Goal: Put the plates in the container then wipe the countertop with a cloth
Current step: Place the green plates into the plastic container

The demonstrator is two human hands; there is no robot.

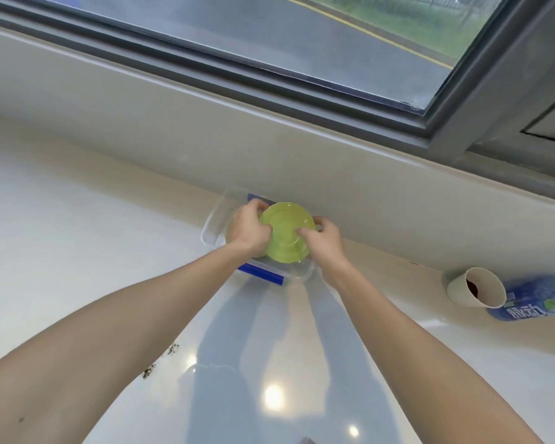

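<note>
Over the container (pixel 212 225), both hands, left (pixel 247 230) and right (pixel 326 240), fingers closed on the plate (pixel 285 233), are lowering it; next, release and fetch a cloth.

A paper cup (pixel 476 291) lies tipped beside a blue bottle (pixel 535 298), below a window (pixel 302 36).

Two bare forearms, no sleeves, watch or rings visible; the left hand (pixel 249 230) at ten o'clock of the right hand (pixel 326 240).
</note>
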